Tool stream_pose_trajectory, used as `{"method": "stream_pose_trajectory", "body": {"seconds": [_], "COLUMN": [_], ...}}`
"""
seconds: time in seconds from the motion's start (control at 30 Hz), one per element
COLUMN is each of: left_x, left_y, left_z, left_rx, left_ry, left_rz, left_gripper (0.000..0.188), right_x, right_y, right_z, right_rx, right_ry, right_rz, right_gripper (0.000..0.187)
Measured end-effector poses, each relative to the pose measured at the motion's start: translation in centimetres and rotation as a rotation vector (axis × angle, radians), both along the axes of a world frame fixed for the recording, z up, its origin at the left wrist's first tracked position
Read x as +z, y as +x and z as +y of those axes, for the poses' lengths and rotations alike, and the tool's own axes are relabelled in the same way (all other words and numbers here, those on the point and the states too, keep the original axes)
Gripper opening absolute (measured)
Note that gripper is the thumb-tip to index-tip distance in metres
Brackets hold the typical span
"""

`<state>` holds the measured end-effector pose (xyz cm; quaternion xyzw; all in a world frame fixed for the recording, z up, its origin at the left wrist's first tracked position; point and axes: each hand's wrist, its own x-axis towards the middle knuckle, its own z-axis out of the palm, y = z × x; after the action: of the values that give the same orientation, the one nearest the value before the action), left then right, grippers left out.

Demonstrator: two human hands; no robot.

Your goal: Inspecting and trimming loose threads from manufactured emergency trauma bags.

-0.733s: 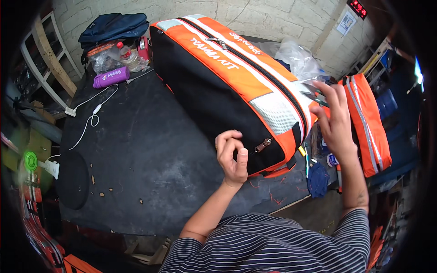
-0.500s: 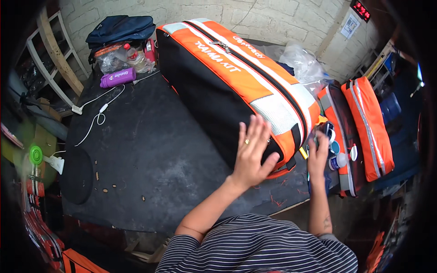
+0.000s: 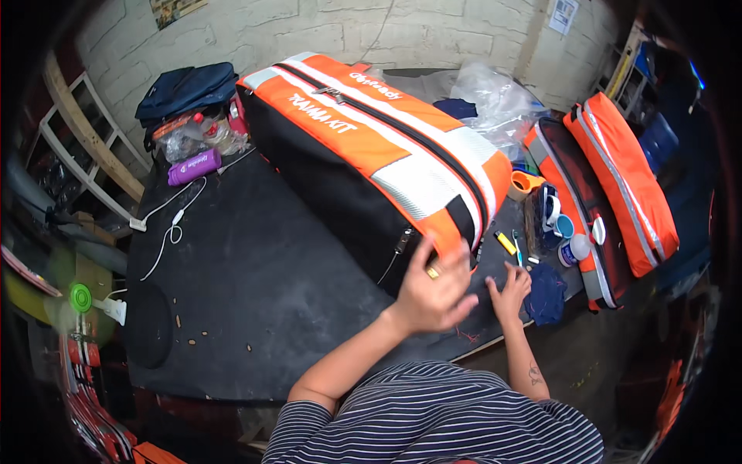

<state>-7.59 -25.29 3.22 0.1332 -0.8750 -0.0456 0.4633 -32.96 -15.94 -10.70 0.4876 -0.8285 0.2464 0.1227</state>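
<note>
A large orange and black zippered bag (image 3: 325, 193) with white mesh panels lies slantwise on the black table (image 3: 224, 271). My left hand (image 3: 437, 290) is at the bag's near right end, fingers bent and apart against its orange edge, thumb stretched out to the side. Beyond those fingers, part of the bag's end is hidden. To the right, my right hand (image 3: 510, 294) is low over the table's near edge, its fingers spread with nothing in them. Close by are a yellow lighter (image 3: 505, 243), a toothbrush (image 3: 518, 249) and a crumpled dark blue cloth (image 3: 547, 295).
At the right lie a roll of orange tape (image 3: 525, 182), a small bottle (image 3: 573, 250) and two long orange pouches, one (image 3: 622, 185) outermost. Clear plastic (image 3: 495, 100) is heaped behind. A purple bottle (image 3: 194, 167), a white cable (image 3: 176, 220) and a navy bag (image 3: 188, 93) sit far left.
My right hand has moved down and left from the small items toward the table edge, uncovering the lighter and toothbrush. My left hand's fingers have bent at the bag's end. The view has shifted.
</note>
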Motion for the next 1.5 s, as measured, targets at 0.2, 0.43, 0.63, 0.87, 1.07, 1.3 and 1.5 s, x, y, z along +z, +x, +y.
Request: {"method": "stream_pose_trajectory", "body": {"seconds": [0.2, 0.43, 0.63, 0.87, 1.07, 1.3, 1.5], "left_x": [-4.4, -5.7, -6.6, -7.5, -11.5, -13.8, -12.8], "left_y": [0.3, 3.0, 1.1, 0.4, 1.1, 3.2, 1.2], "left_z": [4.0, 3.3, 3.4, 2.4, 1.6, 3.6, 9.6], "left_rx": [0.103, 0.505, 0.464, 0.437, 0.145, -0.278, -0.790], "left_ry": [0.115, 0.737, 0.823, 0.989, 1.022, 1.214, 2.016], "left_rz": [0.421, 0.255, 0.091, 0.254, 0.508, 0.985, 1.273], "left_gripper": [0.038, 0.073, 0.115, 0.127, 0.111, 0.080, 0.060], "right_x": [4.4, 8.3, 6.7, 8.3, 11.9, 21.2, 21.1], "right_y": [-2.8, -5.5, -4.1, -4.8, -1.0, 7.0, 17.3], "right_z": [-6.1, -14.3, -16.6, -15.0, -13.4, -11.1, -7.2], "right_rx": [0.199, 0.570, 0.654, 0.625, 0.727, 0.895, 1.152], "right_ry": [-0.470, -0.530, -0.302, -0.032, -0.197, -0.445, -0.044], "right_rz": [-0.578, -1.098, -1.585, -1.287, -1.187, -0.257, 0.022], "right_gripper": [0.025, 0.042, 0.073, 0.091, 0.073, 0.066, 0.062]}}
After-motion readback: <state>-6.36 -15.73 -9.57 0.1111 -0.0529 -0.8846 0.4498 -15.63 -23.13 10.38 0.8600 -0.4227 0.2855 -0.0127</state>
